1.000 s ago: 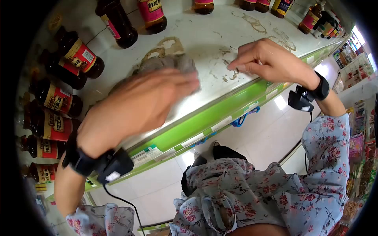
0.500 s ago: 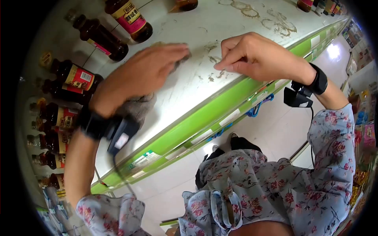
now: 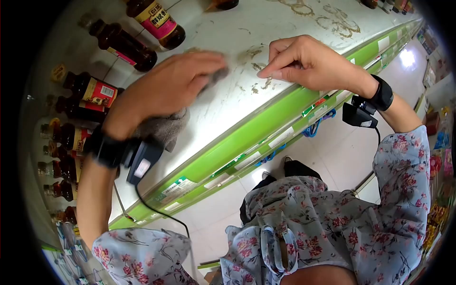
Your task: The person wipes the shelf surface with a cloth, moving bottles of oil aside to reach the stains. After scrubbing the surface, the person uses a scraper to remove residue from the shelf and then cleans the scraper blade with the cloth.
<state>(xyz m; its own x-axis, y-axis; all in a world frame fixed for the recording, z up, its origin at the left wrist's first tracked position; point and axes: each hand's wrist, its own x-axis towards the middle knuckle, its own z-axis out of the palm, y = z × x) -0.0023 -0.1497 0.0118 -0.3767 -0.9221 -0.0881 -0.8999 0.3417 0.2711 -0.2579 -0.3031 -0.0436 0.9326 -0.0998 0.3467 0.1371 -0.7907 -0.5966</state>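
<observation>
My left hand [image 3: 166,85] lies palm down on a grey cloth [image 3: 166,128] against the white shelf top [image 3: 223,114]. The cloth shows below my palm and at my fingertips, where motion blurs it. My right hand [image 3: 308,64] is closed by the front edge of the shelf, index finger and thumb together, and nothing shows between them. Brown stain marks [image 3: 256,88] lie just left of and below its fingertips. More ring-shaped stains [image 3: 337,23] are farther back on the shelf.
Dark sauce bottles stand behind my left hand, among them one with a pink label [image 3: 156,21] and one with a red label [image 3: 97,92]. Several more line the left side. A green price rail [image 3: 228,145] runs along the shelf front, with tiled floor [image 3: 323,142] below.
My left hand stays on the cloth, moving slightly with it. My right hand has shifted a little up, still closed. The view has tilted slightly.
</observation>
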